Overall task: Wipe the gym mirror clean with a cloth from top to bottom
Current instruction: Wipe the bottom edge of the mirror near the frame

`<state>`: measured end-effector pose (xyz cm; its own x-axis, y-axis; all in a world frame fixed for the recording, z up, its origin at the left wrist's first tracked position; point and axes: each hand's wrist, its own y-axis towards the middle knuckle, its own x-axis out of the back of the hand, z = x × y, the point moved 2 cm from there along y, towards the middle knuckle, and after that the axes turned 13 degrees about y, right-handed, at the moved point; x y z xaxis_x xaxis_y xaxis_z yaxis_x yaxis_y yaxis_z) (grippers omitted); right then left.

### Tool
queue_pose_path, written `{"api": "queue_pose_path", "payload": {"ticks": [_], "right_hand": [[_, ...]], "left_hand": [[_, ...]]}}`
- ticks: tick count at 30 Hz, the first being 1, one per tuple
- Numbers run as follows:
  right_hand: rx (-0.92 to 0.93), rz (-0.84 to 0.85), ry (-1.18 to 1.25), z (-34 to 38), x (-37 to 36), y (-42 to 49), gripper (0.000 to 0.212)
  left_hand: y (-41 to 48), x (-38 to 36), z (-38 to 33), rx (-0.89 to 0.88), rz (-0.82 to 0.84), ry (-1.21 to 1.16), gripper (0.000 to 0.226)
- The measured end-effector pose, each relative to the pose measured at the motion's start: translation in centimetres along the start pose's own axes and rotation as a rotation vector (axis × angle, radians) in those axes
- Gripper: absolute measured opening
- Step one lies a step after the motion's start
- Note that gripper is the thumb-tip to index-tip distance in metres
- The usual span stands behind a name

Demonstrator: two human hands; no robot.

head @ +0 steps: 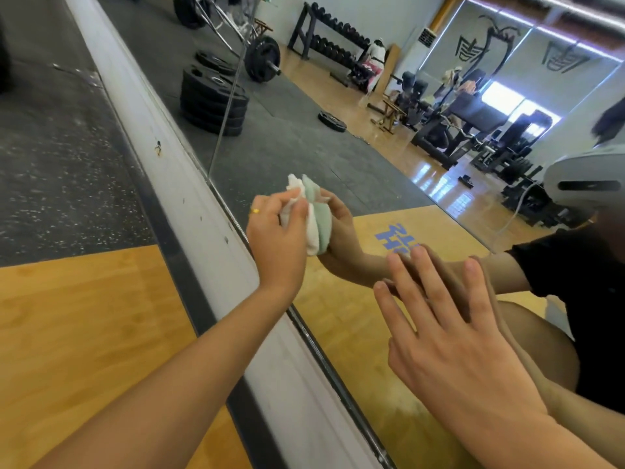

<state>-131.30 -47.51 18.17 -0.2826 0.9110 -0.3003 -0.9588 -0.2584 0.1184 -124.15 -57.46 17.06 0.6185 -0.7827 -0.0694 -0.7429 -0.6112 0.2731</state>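
Observation:
A large wall mirror [338, 170] fills the right and upper part of the head view, tilted in the frame. My left hand [277, 238] grips a bunched white cloth [297, 198] and presses it against the glass low down, close to the mirror's bottom edge. The cloth's greenish reflection meets it at the glass. My right hand [449, 336] lies flat on the mirror with fingers spread and straight, to the right of the cloth and nearer to me. A gold ring sits on a finger of the left hand.
A white baseboard ledge [189, 198] and a dark strip run along the mirror's foot. Below lie wooden flooring [84, 333] and speckled rubber matting [61, 157]. The glass reflects stacked weight plates, a barbell, a dumbbell rack, machines and my crouched body.

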Motion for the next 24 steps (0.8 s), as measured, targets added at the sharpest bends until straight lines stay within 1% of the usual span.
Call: {"api": "queue_pose_path", "payload": {"ticks": [1, 2, 6, 7, 9, 11, 12, 13, 15, 17, 22, 24], "right_hand": [[0.028, 0.039, 0.008, -0.3, 0.7, -0.2, 0.024], [0.044, 0.031, 0.021, -0.5, 0.7, -0.2, 0.022], [-0.012, 0.020, 0.014, -0.4, -1.1, 2.0, 0.022], [-0.018, 0.016, 0.011, -0.2, -1.3, 2.2, 0.024], [0.002, 0.003, 0.035, -0.3, -0.8, 1.7, 0.027], [0.053, 0.047, 0.076, -0.3, 0.3, 0.2, 0.024], [0.044, 0.064, 0.082, -0.6, 0.5, -0.3, 0.023], [0.018, 0.063, 0.060, -1.1, 0.5, -0.1, 0.024], [-0.039, 0.067, -0.035, -2.2, 0.1, 1.5, 0.024], [-0.089, 0.029, -0.128, -2.3, -0.4, 3.1, 0.022], [-0.132, 0.035, -0.189, -2.4, -0.4, 3.3, 0.023], [-0.168, 0.007, -0.231, -2.0, -1.1, 3.1, 0.024]], "left_hand": [[-0.3, 0.0, 0.1, -0.037, 0.006, -0.004, 0.013], [-0.1, -0.1, 0.2, -0.039, -0.004, -0.012, 0.014], [3.6, -0.9, 0.7, 0.113, -0.088, -0.033, 0.018], [3.8, -0.9, 0.6, 0.124, -0.102, -0.028, 0.019], [2.8, -0.8, 0.3, 0.063, -0.076, -0.025, 0.020], [0.6, -0.5, 0.6, -0.042, -0.013, -0.027, 0.019], [0.1, -0.3, 1.1, -0.057, 0.013, -0.040, 0.018], [0.4, -0.2, 1.6, -0.032, 0.018, -0.046, 0.017], [2.5, -0.2, 2.9, 0.077, -0.018, 0.005, 0.018], [4.4, -0.3, 3.4, 0.149, -0.031, 0.055, 0.020], [4.7, -0.5, 3.4, 0.179, -0.023, 0.069, 0.020], [4.7, -0.5, 3.3, 0.187, -0.023, 0.062, 0.020]]}}
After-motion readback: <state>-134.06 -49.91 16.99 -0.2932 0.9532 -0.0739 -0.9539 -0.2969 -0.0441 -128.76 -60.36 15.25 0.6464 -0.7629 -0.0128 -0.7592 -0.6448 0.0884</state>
